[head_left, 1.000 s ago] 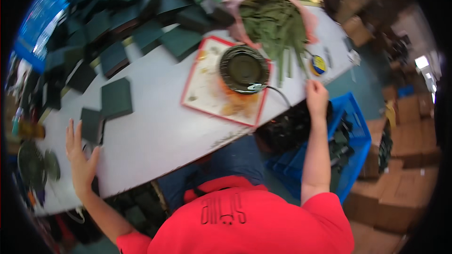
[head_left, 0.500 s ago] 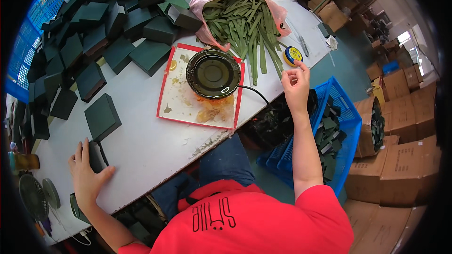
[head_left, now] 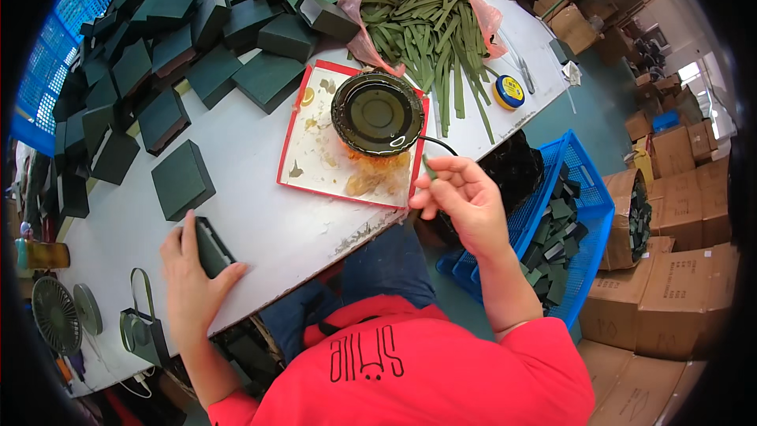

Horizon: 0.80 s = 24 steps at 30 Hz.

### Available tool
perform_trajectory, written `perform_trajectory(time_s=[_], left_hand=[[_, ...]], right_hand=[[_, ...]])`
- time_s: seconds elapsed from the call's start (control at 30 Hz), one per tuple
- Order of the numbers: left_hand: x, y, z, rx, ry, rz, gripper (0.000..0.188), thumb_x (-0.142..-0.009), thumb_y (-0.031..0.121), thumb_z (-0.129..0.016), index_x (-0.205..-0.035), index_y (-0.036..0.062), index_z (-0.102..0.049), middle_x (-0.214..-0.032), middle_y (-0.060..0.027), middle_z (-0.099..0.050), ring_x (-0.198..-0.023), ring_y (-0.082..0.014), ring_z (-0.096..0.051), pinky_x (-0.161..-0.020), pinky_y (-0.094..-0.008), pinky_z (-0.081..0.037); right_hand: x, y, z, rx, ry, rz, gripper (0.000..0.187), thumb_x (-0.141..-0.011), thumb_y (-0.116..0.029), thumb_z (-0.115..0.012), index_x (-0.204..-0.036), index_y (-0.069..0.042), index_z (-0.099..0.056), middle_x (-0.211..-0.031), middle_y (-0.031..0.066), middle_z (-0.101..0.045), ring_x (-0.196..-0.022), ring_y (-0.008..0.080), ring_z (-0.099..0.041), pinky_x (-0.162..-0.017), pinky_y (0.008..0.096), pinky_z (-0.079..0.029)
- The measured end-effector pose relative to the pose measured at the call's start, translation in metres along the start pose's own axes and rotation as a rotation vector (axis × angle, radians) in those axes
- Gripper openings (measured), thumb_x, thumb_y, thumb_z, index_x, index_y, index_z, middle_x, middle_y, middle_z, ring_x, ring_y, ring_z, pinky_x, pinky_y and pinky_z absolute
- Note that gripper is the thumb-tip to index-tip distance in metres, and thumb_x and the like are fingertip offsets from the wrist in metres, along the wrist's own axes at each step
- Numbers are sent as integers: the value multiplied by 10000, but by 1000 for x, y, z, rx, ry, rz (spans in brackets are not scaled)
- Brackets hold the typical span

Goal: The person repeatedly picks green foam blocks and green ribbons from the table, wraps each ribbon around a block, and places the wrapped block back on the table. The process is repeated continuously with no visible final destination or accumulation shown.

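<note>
On the table at the left, my left hand grips a small dark green box, fingers on its far side and thumb at the near corner. Over the table's front edge, my right hand pinches a green ribbon strip, whose short end shows above the fingertips. Just beyond that hand is a round black pot of dark liquid, on a stained white board with a red rim. Behind it, a pink plastic bag spills several green ribbon strips.
Dark green boxes are heaped at the back left by a blue crate. A yellow-blue round tin lies right of the ribbons. A small fan stands at the left. Blue baskets and cartons are at the right.
My right hand has come left and nearer from beside the tin, now with a ribbon strip showing in its fingers. My left hand and the box have shifted slightly right in view.
</note>
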<state>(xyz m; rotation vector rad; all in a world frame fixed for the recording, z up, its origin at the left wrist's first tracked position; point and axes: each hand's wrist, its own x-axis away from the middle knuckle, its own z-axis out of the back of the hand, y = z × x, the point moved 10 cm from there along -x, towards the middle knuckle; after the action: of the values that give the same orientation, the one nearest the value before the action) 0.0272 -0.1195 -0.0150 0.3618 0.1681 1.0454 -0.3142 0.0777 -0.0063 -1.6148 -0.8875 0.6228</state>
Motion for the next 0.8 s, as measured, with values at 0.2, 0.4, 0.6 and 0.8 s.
perform_trajectory(time_s=[0.2,0.4,0.6,0.8], left_hand=[[2,41,-17,-18,-51,-137,1090,-651,436,-908,-1532,43,-400,-1421,-199,-459,-1343,-393,-406,-1097,-512,-362],[2,45,-19,-20,-62,-146,1085,-659,446,-903,-1532,43,-400,-1424,-202,-452,-1362,-394,-388,-1087,-530,-354],[3,45,-20,-31,-54,-149,1086,-662,443,-902,-1538,50,-396,-1432,-202,-447,-1368,-396,-383,-1090,-531,-349],[3,45,-20,-27,-49,-151,1087,-661,440,-903,-1542,56,-394,-1434,-203,-446,-1371,-397,-380,-1094,-527,-345]], right_hand=[[-16,34,6,-48,102,-135,233,-1008,-111,-660,-1171,46,-605,-968,149,-724,-769,195,-733,-634,265,-578],[-26,41,6,-43,56,-159,219,-1006,-176,-681,-1093,20,-637,-858,92,-718,-645,124,-690,-540,214,-524],[-31,42,7,-34,100,-181,220,-979,-208,-720,-1010,-3,-645,-760,35,-679,-556,71,-621,-496,212,-505],[-36,41,8,-52,132,-174,215,-965,-209,-735,-976,-18,-636,-701,5,-631,-497,54,-557,-450,209,-472]])
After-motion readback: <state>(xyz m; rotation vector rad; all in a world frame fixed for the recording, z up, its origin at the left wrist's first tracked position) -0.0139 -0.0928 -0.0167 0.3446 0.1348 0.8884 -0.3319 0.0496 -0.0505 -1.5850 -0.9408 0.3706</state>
